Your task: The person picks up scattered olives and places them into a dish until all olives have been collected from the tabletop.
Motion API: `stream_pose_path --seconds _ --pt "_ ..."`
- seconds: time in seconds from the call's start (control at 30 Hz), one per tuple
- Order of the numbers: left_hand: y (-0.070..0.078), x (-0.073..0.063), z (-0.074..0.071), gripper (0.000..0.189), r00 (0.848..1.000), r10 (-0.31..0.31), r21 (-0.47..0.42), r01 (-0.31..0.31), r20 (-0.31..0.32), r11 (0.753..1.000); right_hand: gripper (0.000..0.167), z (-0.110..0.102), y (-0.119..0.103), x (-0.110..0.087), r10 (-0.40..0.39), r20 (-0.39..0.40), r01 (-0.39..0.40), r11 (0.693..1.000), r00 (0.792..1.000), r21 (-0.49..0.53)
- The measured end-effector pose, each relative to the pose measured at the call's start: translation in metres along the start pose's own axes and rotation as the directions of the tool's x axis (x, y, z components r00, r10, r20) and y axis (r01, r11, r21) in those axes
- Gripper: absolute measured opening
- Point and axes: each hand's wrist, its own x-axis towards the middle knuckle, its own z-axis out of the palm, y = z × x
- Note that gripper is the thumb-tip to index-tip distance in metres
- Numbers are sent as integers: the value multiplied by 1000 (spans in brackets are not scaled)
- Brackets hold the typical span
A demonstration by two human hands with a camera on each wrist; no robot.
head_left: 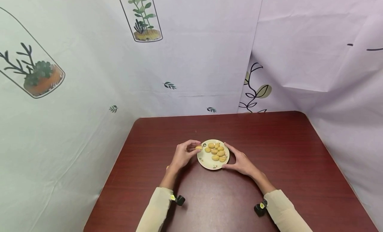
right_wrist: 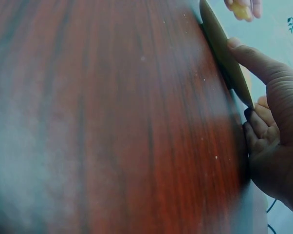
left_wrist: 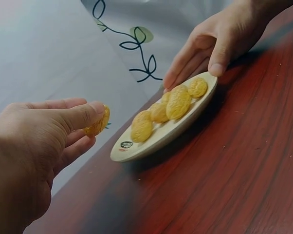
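Observation:
A round cream plate with small printed marks sits on the table, bearing several yellow, wrinkled oval pieces that look like walnuts. At its left edge, my left hand pinches one more such yellow piece between thumb and fingers, just above the rim. On the opposite side, my right hand holds the plate by the rim, thumb at the near side and fingers at the far side. In the right wrist view the plate appears edge-on.
The dark red wooden table reaches back to a pale cloth printed with plants, which also hangs at both sides. A small yellowish thing peeks out beside my left forearm, mostly hidden.

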Motion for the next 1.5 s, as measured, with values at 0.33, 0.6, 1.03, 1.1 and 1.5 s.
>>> stream_pose_path --seconds 0.33,0.6,1.03,1.1,1.5 --pt "-1 1 15 20 999 -7 43 5 42 999 103 0 -2 0 0 2 0 1000 1000 3" --pt "-5 -2 26 19 999 14 103 -18 43 994 103 1 0 0 -7 -3 7 1000 1000 -1" --pt "-6 -2 36 19 997 12 127 -21 70 992 102 1 0 -1 -15 -12 15 1000 1000 1" --pt "-7 -3 37 18 997 25 141 -35 71 989 102 1 0 -1 -14 -10 14 1000 1000 -2" --pt "-9 -2 41 19 991 108 272 -127 82 954 103 1 0 0 -8 -4 8 1000 1000 1"
